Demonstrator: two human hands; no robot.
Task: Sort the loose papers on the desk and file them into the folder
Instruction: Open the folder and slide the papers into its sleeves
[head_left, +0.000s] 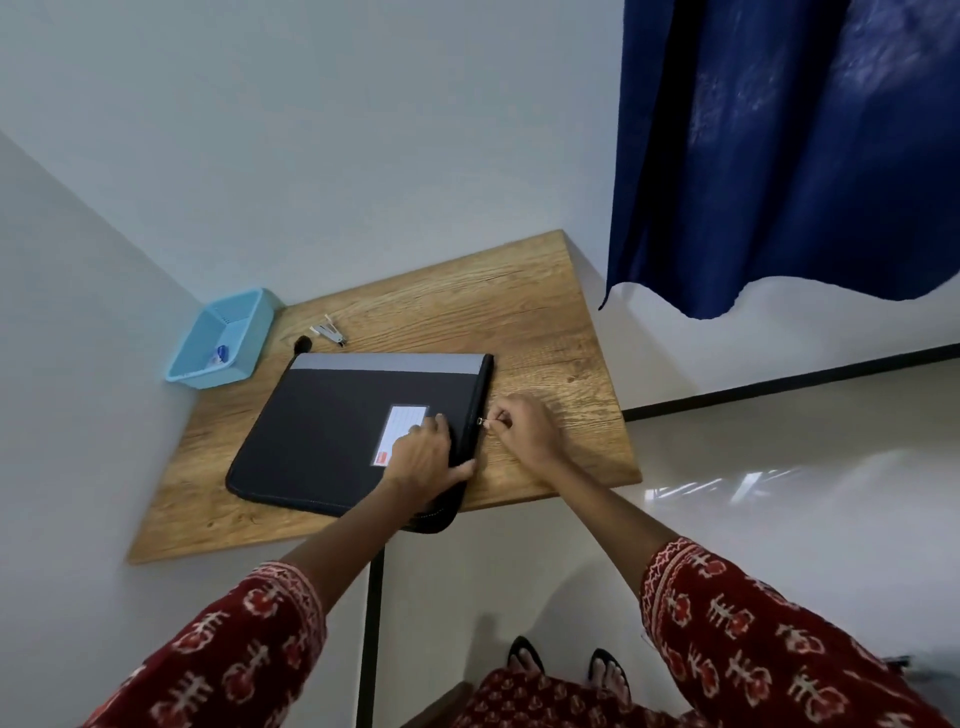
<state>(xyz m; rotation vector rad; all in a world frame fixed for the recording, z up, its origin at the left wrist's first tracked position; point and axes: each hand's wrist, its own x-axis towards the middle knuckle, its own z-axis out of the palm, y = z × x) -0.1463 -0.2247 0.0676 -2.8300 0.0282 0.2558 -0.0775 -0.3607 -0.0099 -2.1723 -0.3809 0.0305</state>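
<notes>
Centrally, on the wooden desk (545, 317), lies the closed black zip folder (332, 421). The left hand (423, 454) grips its right edge, thumb curled under; the right hand (524, 428) pinches the zipper pull (484, 422).

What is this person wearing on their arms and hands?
Both arms wear loose dark red sleeves printed with a white and red pattern, ending above the wrists. The left hand and right hand are bare: no gloves, and no rings or watch show.
</notes>
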